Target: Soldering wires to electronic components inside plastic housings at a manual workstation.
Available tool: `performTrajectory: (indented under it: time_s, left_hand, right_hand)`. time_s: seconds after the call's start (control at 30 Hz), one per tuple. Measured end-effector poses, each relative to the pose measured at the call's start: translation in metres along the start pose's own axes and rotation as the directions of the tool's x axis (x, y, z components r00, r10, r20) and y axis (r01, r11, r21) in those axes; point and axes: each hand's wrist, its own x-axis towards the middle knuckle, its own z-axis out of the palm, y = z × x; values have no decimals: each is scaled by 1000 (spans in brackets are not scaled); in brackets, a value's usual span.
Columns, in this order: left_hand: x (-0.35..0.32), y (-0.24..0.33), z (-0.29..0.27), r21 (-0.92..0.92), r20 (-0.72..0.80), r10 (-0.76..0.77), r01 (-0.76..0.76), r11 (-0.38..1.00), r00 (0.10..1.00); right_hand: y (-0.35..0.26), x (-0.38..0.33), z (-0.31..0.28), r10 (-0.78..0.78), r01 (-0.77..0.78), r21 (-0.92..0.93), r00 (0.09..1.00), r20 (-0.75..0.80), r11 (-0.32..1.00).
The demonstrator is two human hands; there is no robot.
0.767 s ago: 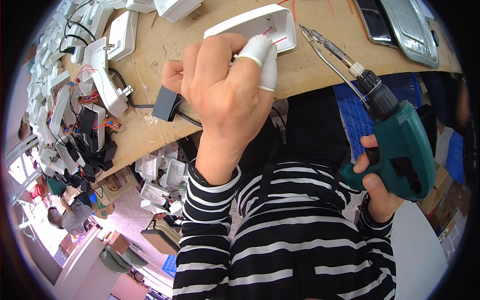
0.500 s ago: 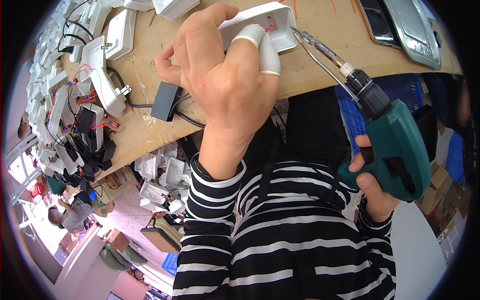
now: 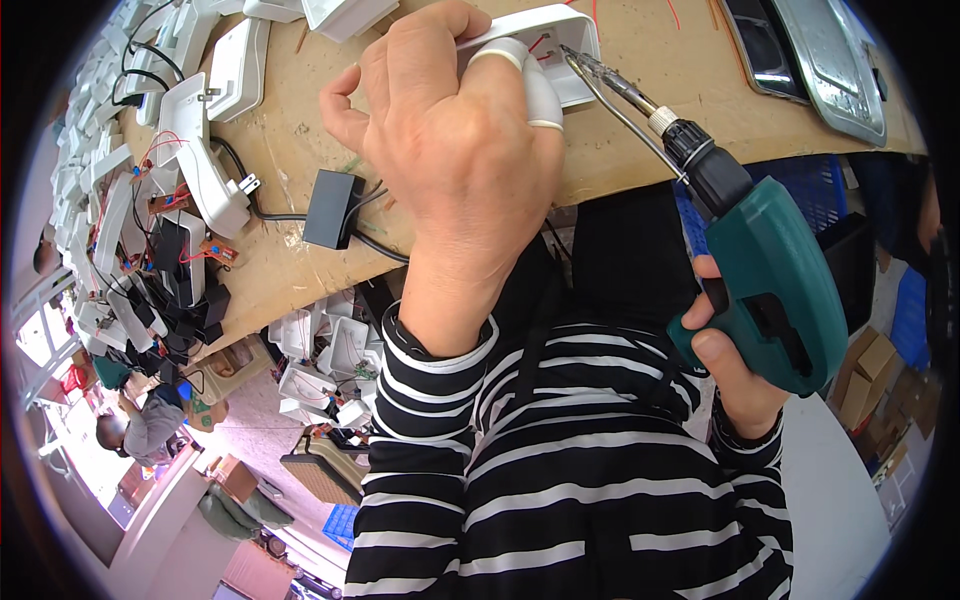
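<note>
A white plastic case, shaped like a shallow open box, lies near the table's front edge. My left hand reaches into it, with white finger cots on thumb and forefinger. Those two fingers are pinched together at a thin red wire inside the case; their tips are partly hidden. The other fingers curl above the case's left rim. My right hand grips the handle of a green soldering gun. Its metal tip points left, over the right end of the case, close to the wire.
A black adapter box with a cable lies left of my wrist. White housings, wires and small boards pile up on the left. A phone and a clear-covered tray lie at the right. Another person is far left.
The soldering gun has moved left and slightly up, bringing its tip from the case's right edge to over its inside. My left hand has shifted slightly.
</note>
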Motion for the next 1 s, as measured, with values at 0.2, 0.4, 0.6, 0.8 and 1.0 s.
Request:
performTrajectory:
  time_s: [0.2, 0.4, 0.6, 0.8, 1.0]
  left_hand:
    - [-2, -5, 9, -14, -23, 31, -32, 999, 999]
    - [1, 0, -2, 40, 42, 18, -19, 999, 999]
    - [1, 1, -1, 48, 28, 22, -23, 999, 999]
    - [1, 0, -1, 45, 28, 19, -20, 999, 999]
    - [1, 0, 0, 48, 32, 13, -14, 999, 999]
  right_hand:
    - [-1, 0, 1, 59, -58, 23, 998, -17, 998]
    - [-1, 4, 1, 40, -40, -15, 999, -7, 999]
    - [-1, 8, 4, 48, -47, 28, 998, -37, 998]
    - [-1, 9, 5, 65, -64, 35, 997, -38, 997]
    - [-3, 10, 6, 79, -77, 31, 995, -57, 997]
